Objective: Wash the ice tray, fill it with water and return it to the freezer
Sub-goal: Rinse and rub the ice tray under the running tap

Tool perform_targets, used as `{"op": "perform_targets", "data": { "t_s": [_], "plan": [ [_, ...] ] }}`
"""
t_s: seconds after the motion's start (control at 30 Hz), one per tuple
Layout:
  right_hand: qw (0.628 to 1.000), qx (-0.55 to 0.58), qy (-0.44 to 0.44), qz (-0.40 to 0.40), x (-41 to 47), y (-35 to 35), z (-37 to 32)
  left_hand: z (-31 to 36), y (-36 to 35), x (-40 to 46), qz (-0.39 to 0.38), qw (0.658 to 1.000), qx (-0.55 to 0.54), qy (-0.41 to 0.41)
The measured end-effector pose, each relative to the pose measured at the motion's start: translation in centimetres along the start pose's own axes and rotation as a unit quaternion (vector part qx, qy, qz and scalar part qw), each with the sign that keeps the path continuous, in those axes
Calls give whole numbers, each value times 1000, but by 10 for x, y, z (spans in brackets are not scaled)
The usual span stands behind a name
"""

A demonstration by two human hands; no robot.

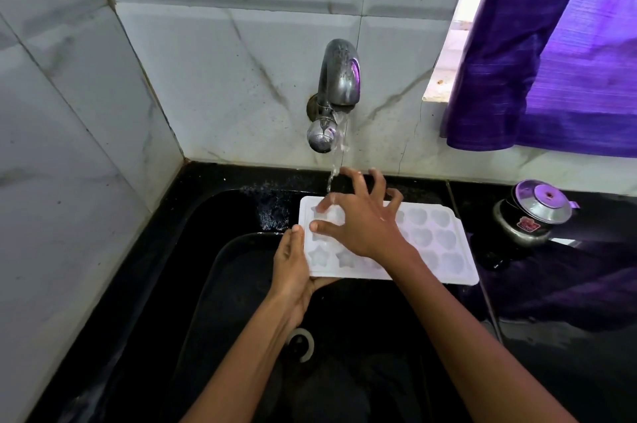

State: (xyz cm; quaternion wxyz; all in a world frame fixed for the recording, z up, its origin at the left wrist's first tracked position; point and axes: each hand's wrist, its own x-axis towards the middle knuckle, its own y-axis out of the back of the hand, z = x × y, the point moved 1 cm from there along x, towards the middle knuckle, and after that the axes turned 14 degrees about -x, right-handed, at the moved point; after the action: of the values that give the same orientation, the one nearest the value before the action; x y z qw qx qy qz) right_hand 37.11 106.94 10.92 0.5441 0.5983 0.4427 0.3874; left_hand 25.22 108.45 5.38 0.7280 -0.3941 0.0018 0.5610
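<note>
i hold the ice tray (444, 243) level over the black sink (220, 278), just below the tap (336, 78), so the running water (333, 174) lands in the cells nearest the tap and spills on across the rest. my left hand (293, 267) is closed on the tray's short end on the side away from the tap's stream, thumb on the rim and fingers curled underneath, carrying the weight so it does not tip. my right hand (358, 219) lies open and spread on top of the tray, right under the tap, fingertips pressing into the cells to rub them while the water runs over them; it grips nothing.

that hand covers the middle cells, so i cannot tell whether they are clean. the fingers under the tray are out of sight. the sink's drain (303, 343), below the tap, is half behind my left forearm. right of the tap a small lidded steel pot (532, 215) sits on the counter; its label is too blurred to read, perhaps a sticker. a purple curtain (551, 60) hangs beyond, cut off by the edge.
</note>
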Motion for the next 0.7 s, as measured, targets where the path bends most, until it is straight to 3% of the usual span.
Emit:
{"op": "perform_targets", "data": {
  "t_s": [0.1,0.23,0.33,0.5,0.7],
  "plan": [
    [997,-77,18,-8,4,-8,-4,0,1,0,1,1000,4,0],
    [990,-130,40,42,5,-10,-11,-2,4,0,10,1000,14,-1],
    [991,-116,20,68,8,-6,-9,-4,8,-2,11,1000,22,3],
    [991,-132,35,8,7,-14,-7,-4,8,-2,9,1000,19,12],
    [992,-105,25,63,7,-11,-6,-4,7,-2,9,1000,24,11]
  ]
}}
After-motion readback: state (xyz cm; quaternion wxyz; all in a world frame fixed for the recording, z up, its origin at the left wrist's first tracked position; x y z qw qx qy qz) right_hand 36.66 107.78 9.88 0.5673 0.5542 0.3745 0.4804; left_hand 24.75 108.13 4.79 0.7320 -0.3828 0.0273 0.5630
